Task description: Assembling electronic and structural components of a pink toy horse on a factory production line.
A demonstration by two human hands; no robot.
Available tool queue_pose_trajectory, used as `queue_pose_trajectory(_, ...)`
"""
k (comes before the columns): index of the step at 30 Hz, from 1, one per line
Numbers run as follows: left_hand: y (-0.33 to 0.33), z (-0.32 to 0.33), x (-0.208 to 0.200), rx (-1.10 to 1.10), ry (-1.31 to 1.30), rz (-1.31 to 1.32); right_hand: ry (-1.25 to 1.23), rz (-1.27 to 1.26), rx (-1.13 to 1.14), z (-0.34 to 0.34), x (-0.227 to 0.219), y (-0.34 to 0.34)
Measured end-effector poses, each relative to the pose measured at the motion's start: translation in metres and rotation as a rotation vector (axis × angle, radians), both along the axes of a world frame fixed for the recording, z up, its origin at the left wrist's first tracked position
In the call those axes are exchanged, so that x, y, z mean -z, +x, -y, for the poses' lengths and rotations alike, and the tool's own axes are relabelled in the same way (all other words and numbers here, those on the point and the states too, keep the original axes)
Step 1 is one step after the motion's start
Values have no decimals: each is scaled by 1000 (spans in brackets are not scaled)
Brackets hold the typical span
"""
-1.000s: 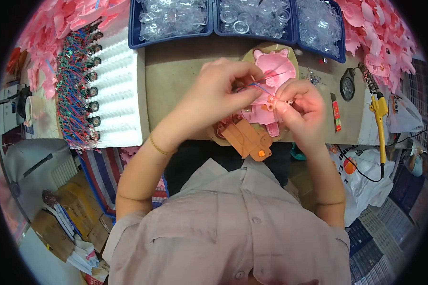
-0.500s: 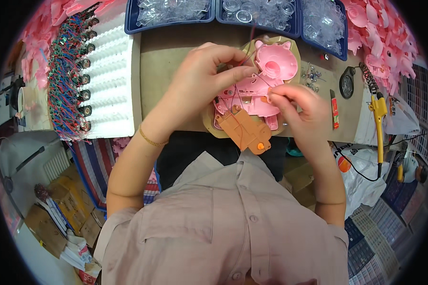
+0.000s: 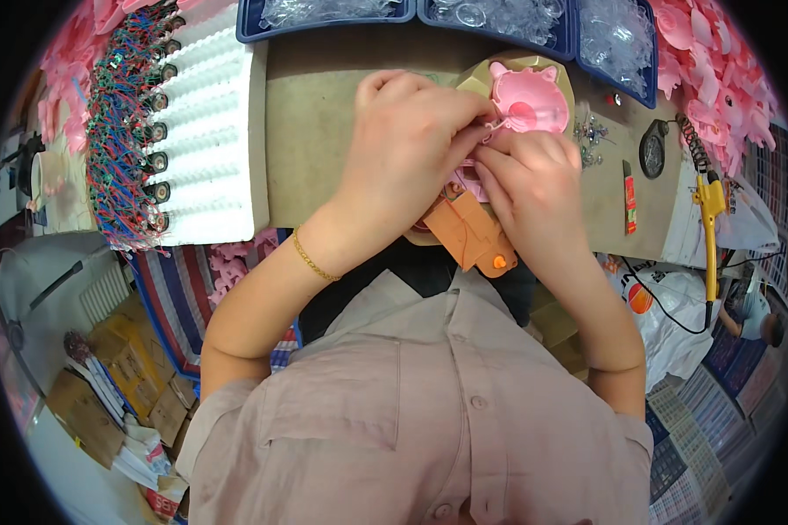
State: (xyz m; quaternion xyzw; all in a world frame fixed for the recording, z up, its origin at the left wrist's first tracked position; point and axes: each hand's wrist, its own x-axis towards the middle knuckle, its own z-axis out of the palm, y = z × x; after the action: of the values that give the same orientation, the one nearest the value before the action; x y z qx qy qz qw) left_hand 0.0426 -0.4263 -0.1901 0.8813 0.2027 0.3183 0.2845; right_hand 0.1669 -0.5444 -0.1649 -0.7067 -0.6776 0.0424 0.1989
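Note:
A pink plastic toy shell (image 3: 534, 92) with small ears lies in a tan holder (image 3: 476, 80) on the table. My left hand (image 3: 416, 131) and my right hand (image 3: 534, 175) meet over its lower part. The fingertips of both are pinched together beside a small, pale, looped bit, too small to name; what they grip is mostly hidden. Below my fingers, an orange plastic gear housing (image 3: 468, 229) with thin dark wires across it sticks out past the table's near edge. My hands cover most of the shell's lower half.
Blue trays (image 3: 499, 35) of clear plastic parts line the back. At left, a white foam tray (image 3: 214, 140) carries wired round parts. Small screws (image 3: 591, 136), a red-labelled tool (image 3: 629, 197), a black round part (image 3: 652, 153) and a yellow corded tool (image 3: 711, 210) lie right.
My hands were apart, the left holding a thin wire and the right at the shell's right side. Now their fingertips have come together over the shell. The view has shifted slightly.

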Motion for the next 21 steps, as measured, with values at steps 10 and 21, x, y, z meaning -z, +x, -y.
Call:
queue_pose_trajectory(10, 1, -4, -2, 7, -18, -83, -15, -136, -16, -6, 0, 12)
queue_pose_trajectory(21, 12, 0, 0, -15, -234, 84, -106, -133, 53, -4, -4, 5)
